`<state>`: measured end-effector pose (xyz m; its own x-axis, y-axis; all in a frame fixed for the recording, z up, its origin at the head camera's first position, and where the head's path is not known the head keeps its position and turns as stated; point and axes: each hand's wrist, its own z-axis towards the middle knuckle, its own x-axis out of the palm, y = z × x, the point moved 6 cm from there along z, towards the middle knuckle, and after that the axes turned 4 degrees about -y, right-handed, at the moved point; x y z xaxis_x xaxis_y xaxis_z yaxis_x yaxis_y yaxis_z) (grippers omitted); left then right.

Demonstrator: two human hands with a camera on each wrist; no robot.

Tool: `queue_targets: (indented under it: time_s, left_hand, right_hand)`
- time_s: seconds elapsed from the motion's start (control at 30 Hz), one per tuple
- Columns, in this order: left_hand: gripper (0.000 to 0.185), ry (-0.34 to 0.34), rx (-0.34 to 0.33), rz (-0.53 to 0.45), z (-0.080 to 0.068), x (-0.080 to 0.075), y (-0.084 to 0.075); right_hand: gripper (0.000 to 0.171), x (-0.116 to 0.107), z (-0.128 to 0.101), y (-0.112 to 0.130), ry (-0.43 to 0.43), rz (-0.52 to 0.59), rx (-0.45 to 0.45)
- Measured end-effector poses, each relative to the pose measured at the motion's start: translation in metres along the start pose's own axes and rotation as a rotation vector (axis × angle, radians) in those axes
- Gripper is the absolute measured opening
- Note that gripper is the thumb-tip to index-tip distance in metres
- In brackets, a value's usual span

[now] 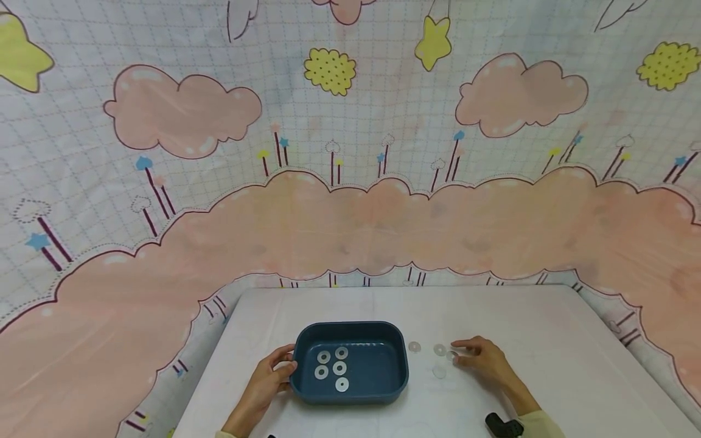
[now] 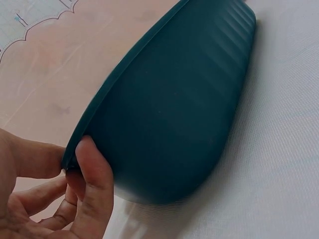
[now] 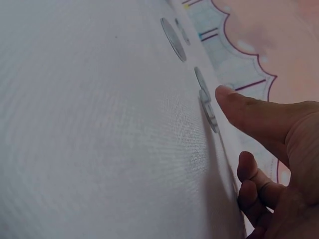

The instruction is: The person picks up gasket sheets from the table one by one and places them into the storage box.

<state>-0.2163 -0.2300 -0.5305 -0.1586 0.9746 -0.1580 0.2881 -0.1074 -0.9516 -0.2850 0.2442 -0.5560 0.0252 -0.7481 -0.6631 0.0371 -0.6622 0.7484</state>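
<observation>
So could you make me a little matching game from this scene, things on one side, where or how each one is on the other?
Things:
1. dark teal plastic tray
2. five clear round discs
3. left hand
4. right hand

Places or states:
a. lying inside the tray
b. grips the tray's left rim
c. fingertips at loose discs on the table
d. sits on the white table

Pairs: 1-d, 2-a, 3-b, 4-c

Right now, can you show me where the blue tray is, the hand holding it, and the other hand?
blue tray (image 1: 390, 366), head view, on its bare inner floor.
left hand (image 1: 269, 376), head view, on the back of the hand at the tray's rim.
right hand (image 1: 486, 360), head view, on the middle of the hand.
</observation>
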Motion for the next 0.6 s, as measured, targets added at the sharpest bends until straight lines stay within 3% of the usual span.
queue_targets:
  time_s: [0.6]
  left_hand:
    - [0.046,-0.002,-0.007,0.018,0.0009,-0.0008,0.0031]
  right_hand:
    - [0.028,0.0020,-0.0026,0.0041,-0.024,-0.121,-0.070]
